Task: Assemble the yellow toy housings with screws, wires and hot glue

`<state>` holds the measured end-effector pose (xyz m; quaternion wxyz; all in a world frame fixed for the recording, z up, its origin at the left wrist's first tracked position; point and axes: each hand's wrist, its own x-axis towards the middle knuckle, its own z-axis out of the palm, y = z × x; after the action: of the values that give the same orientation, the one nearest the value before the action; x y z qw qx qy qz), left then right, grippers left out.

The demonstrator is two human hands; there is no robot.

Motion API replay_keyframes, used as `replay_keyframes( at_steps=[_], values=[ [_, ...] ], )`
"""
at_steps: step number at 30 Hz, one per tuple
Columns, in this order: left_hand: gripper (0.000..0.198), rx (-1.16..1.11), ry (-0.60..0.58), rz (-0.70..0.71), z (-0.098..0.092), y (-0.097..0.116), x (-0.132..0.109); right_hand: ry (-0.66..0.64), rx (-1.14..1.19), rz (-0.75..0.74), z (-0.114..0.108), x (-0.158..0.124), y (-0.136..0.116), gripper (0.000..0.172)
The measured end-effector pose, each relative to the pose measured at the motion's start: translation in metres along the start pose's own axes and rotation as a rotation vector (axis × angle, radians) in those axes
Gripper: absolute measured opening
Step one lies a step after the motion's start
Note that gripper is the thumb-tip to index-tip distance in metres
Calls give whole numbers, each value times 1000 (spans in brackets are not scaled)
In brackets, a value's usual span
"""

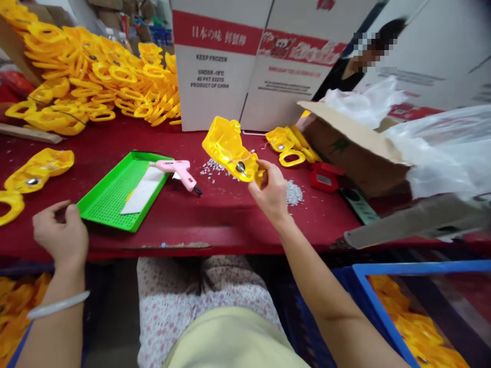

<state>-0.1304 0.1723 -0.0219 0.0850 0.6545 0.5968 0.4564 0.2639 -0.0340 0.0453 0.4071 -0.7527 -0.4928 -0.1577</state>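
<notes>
My right hand [270,191] grips one end of a yellow plastic shell [226,148] and holds it above the red table, its hollow inside showing with a round metal part in it. My left hand [63,230] has its fingers curled beside the near left corner of a green tray [111,189]; whether anything is between them is hidden. A pink glue gun [178,168] rests over the tray's right edge, near a white sheet [142,191] lying in the tray. Small silvery pieces [294,193] lie in a pile behind my right wrist.
Yellow shells [111,71] are heaped at the back left. A white carton [218,66] stands behind the table. At right are an open cardboard box [353,148], a red block [325,176] and a blue crate [383,268]. A person [345,74] is beyond.
</notes>
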Motion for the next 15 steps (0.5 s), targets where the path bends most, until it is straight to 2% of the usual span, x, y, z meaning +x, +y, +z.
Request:
replay_keyframes(
  at_steps=[1, 3, 5, 7, 9, 11, 13, 15],
  values=[
    [26, 25, 91, 6, -2, 9, -4, -49, 23, -61, -9, -14, -4, 45],
    [25, 26, 181, 90, -9, 30, -20, -135, 36, -160, -25, -39, -5, 43],
    [26, 13, 193, 228, -19, 57, -47, -228, 40, -258, -35, -58, -1, 43],
    [25, 58, 276, 395, -30, 89, -79, -321, 14, -342, -38, -72, 5, 44],
    [27, 55, 236, 514, -37, 124, -109, -403, -23, -393, -37, -82, 12, 43],
    [24, -46, 2, 622, -36, 154, -134, -472, -40, -408, -34, -87, 16, 42],
    [12, -105, -249, 702, -26, 177, -150, -526, -46, -411, -32, -90, 17, 41],
    [14, -77, -414, 753, -11, 191, -160, -570, -51, -415, -35, -91, 15, 41]
  ],
)
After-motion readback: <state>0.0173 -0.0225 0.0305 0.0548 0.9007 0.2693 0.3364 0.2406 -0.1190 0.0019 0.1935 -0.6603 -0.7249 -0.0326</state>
